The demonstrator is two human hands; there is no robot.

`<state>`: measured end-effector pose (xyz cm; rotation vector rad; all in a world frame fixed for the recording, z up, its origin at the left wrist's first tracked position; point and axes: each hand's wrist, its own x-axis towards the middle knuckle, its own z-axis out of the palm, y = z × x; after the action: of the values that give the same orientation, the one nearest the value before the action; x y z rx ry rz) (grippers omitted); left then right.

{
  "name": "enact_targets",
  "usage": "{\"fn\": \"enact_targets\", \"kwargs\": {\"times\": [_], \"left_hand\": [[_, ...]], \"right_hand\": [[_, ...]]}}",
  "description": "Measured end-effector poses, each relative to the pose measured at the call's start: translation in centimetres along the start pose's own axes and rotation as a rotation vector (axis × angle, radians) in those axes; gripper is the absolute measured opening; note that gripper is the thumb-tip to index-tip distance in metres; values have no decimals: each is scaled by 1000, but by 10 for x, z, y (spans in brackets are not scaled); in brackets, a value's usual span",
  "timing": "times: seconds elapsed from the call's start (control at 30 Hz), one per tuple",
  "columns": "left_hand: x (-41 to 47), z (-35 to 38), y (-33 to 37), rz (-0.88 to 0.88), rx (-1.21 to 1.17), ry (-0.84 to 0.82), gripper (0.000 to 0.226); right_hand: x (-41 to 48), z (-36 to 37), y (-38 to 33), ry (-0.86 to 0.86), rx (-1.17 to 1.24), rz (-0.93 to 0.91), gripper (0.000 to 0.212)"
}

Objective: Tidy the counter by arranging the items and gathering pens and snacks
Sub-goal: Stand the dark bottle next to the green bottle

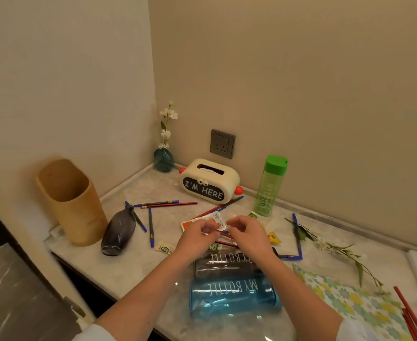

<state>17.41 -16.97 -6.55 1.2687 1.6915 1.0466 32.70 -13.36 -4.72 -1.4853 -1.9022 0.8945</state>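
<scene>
My left hand [197,236] and right hand [249,236] meet over the middle of the marble counter [133,264]. The left thumb and fingers pinch a white-and-orange snack packet [213,220]. The right fingertips curl at that packet's right corner; whether they grip it is unclear. Red pencils [226,234] lie under and between the hands. Blue pens [151,227] and a red pencil [169,205] are scattered to the left, and another blue pen [297,232] lies to the right. A yellow snack [274,238] and small green packets [165,249] lie nearby.
A bamboo holder [72,203] stands at the left, a dark vase [119,232] lying beside it. Black [224,263] and blue [232,296] bottles lie below my wrists. A tissue box [210,180], green bottle [270,185] and flower vase [163,159] stand at the back. A flower stem [337,249] and floral cloth [350,301] lie at the right.
</scene>
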Motion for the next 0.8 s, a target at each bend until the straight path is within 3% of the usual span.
{"fn": "enact_targets", "kwargs": {"times": [0.1, 0.2, 0.33, 0.43, 0.6, 0.7, 0.8], "left_hand": [[-13, 7, -1, 13, 70, -143, 17], [-25, 13, -2, 37, 187, -184, 26], [-32, 12, 2, 78, 473, -208, 70], [-30, 13, 4, 116, 623, -232, 85], [-26, 14, 8, 131, 612, -152, 82], [-19, 13, 18, 150, 532, -83, 76], [-9, 15, 34, 169, 412, 11, 63]], "right_hand": [[-9, -10, 4, -77, -212, -6, 20], [-17, -16, 10, -34, -387, 17, 24], [-24, -23, 25, 8, -439, 82, 33], [-27, -26, 37, -30, -336, 129, 41], [-24, -32, 37, 4, -221, 160, 50], [-19, -39, 29, 170, -37, 147, 60], [-11, -51, 19, 376, 297, 239, 92]]}}
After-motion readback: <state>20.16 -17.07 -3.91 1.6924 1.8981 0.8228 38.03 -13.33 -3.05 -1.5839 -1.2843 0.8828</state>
